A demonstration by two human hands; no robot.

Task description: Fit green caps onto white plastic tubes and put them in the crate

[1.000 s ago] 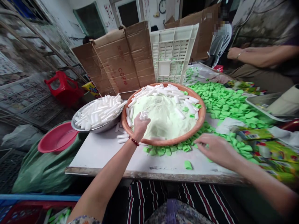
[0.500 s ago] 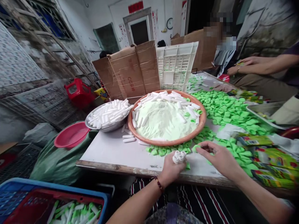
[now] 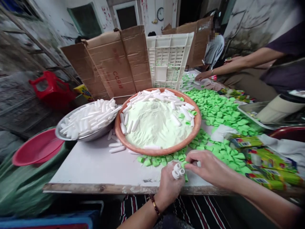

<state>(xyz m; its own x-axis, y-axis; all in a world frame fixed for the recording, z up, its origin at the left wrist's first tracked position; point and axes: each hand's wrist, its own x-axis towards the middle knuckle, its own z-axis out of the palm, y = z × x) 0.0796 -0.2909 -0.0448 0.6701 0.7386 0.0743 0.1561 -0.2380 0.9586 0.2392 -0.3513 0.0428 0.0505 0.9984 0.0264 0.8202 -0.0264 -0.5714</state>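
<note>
My left hand point(image 3: 170, 181) is wrapped round several white plastic tubes point(image 3: 175, 174), their open ends pointing up, near the table's front edge. Close beside them, my right hand point(image 3: 206, 165) pinches a small green cap point(image 3: 184, 164) between thumb and fingers, at the tops of the tubes; whether it touches one I cannot tell. Beyond both hands sits a round terracotta-coloured basin point(image 3: 119, 140) of pale powder point(image 3: 152, 127), with white tubes point(image 3: 154, 95) lying round its inner edge. Loose green caps point(image 3: 221, 111) are heaped to the right, and others lie under the basin's front rim.
A metal bowl point(image 3: 92, 137) heaped with white tubes stands left of the basin, beside a pink basin point(image 3: 35, 148). Cardboard point(image 3: 111, 66) and a white plastic crate point(image 3: 170, 60) stand upright behind. Yellow-green packets point(image 3: 269, 159) lie at right. A co-worker's arm point(image 3: 238, 65) reaches over the table's far right.
My right hand has moved left with the green cap, up to the tubes in my left hand. The view has shifted and the co-worker's hand now reaches down to the table.
</note>
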